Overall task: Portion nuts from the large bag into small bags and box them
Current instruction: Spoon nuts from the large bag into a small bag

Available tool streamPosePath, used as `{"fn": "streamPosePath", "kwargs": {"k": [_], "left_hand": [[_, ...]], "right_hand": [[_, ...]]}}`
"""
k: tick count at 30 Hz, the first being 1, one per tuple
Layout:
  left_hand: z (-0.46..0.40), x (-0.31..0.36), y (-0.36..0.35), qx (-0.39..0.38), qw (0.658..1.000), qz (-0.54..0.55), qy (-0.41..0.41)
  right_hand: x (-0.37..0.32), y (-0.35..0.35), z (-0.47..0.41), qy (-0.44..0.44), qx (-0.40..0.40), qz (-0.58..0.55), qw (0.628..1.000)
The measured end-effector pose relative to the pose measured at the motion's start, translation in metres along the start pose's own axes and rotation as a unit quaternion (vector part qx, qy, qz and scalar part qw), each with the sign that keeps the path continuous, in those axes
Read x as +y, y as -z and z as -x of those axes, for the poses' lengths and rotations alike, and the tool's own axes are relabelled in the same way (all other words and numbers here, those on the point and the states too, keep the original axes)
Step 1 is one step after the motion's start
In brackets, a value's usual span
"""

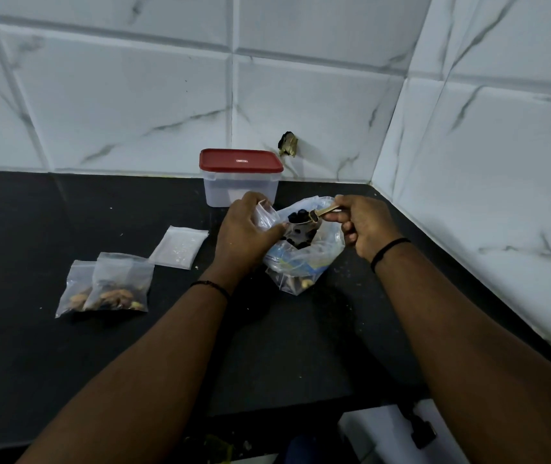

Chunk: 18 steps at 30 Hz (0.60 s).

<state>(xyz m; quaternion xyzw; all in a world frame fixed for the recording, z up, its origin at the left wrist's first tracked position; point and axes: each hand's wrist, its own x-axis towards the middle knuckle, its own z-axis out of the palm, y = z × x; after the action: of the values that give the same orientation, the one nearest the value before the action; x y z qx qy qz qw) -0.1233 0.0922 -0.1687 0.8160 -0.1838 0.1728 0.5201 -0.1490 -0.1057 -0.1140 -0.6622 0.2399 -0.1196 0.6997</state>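
Note:
The large clear bag (304, 262) of nuts stands open on the black counter (32, 329). My right hand (364, 226) grips the handle of a spoon (311, 217) loaded with dark pieces, held over the large bag's mouth. My left hand (244, 236) pinches a small clear bag (265, 216) open right beside the spoon's bowl. Two filled small bags (113, 289) lie at the left, overlapping. A flat stack of empty small bags (180, 246) lies behind them. A clear box with a red lid (240, 175) stands shut against the wall.
White marble-look tiled walls (133, 95) meet in a corner at the right, close to my right hand. A dark hole (288, 144) with something in it sits in the tiles behind the box. The counter's front edge runs along the bottom.

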Motion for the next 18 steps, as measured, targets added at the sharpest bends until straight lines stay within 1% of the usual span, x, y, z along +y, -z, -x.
{"fn": "streamPosePath", "kwargs": {"k": [4,8,12,14,18], "left_hand": [[-0.002,-0.002,-0.001,-0.013,1.000,0.011,0.015],[-0.002,-0.004,0.000,-0.021,1.000,0.012,0.018],[-0.003,-0.006,0.002,-0.011,1.000,0.019,0.019],[-0.003,-0.005,0.002,-0.006,1.000,0.025,0.015],[-0.002,-0.001,0.000,0.023,0.999,0.038,-0.012]], "right_hand": [[-0.005,-0.003,0.002,0.003,0.006,0.013,1.000],[-0.012,-0.007,0.007,-0.010,-0.011,0.000,1.000],[-0.033,-0.019,0.020,0.023,-0.030,0.004,0.999],[-0.042,-0.027,0.027,0.038,-0.038,0.029,0.998],[-0.049,-0.048,0.034,0.058,-0.023,0.125,0.990]]}}
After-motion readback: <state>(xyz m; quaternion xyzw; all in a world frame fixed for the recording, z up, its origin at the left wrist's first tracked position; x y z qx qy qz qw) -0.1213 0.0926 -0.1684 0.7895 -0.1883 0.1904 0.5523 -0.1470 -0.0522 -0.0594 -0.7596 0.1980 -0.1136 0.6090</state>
